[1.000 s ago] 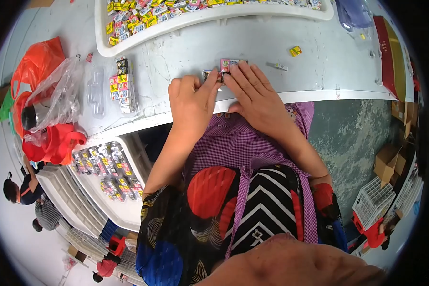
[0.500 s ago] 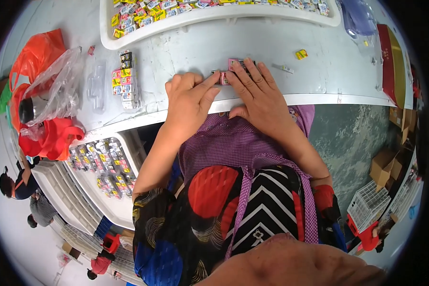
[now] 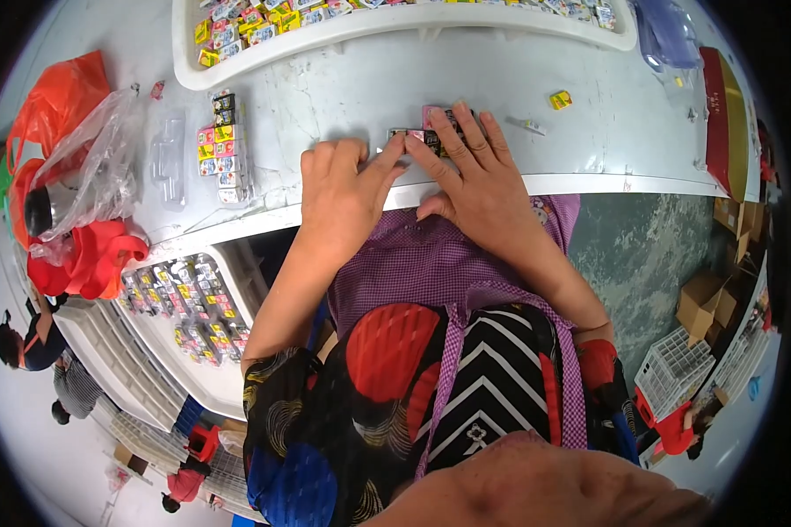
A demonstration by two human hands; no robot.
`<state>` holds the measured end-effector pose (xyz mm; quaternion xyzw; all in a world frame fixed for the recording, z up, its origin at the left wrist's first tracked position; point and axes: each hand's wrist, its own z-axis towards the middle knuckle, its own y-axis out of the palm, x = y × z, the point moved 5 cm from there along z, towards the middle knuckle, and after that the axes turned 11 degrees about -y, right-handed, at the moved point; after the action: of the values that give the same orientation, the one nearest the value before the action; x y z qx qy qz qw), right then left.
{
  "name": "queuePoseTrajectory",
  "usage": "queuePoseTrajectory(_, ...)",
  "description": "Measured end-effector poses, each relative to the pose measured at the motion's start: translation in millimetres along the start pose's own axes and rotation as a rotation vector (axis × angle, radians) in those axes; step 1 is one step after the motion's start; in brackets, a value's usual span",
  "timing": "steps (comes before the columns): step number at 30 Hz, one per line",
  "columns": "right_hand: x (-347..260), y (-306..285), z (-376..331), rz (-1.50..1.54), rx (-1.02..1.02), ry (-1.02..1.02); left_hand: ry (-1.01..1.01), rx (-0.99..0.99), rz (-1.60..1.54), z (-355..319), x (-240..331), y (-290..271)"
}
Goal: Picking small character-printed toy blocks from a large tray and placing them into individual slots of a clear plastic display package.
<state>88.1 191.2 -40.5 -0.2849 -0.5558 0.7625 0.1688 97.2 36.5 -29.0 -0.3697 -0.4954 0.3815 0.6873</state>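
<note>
A short cluster of small printed boxes [image 3: 430,139], black and pink, lies on the white table close to its front edge. My left hand [image 3: 338,193] is at the cluster's left end. Its index fingertip presses on a box there, the thumb is tucked near it, and the other fingers are curled. Over the right part lies my right hand [image 3: 479,176], palm down with fingers spread, hiding several boxes. Left of my hands, a block of similar boxes [image 3: 220,149] in several colours stands beside an empty clear plastic blister tray [image 3: 169,162].
A white tray [image 3: 404,35] of loose small boxes spans the far side. Right of my hands are a yellow box [image 3: 560,100] and a small pale piece [image 3: 529,127]. Plastic bags [image 3: 70,97] lie left. Below the table edge, a white crate [image 3: 237,307] holds packed sets.
The fingers have shifted slightly on the boxes; a pink face between them now shows black. My right index finger has moved left toward the left fingertip. The view has shifted a little.
</note>
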Motion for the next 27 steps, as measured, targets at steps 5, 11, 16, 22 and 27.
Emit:
queuePoseTrajectory(5,1,1,-1,-0.001,0.002,-0.002,0.026,0.023,0.029,-2,1,-1)
queuePoseTrajectory(11,2,1,-2,0.035,0.027,-0.014,0.057,0.069,0.011,5,1,-7)
queuePoseTrajectory(16,3,-2,-2,0.034,-0.02,-0.015,-0.073,-0.107,-0.331,20,-13,-9)
queuePoseTrajectory(22,3,0,-3,0.014,-0.012,-0.022,-0.178,-0.23,-0.364,33,-20,1)
queuePoseTrajectory(27,3,-1,-1,0.019,-0.019,-0.016,-0.207,-0.206,-0.277,32,-9,-3)
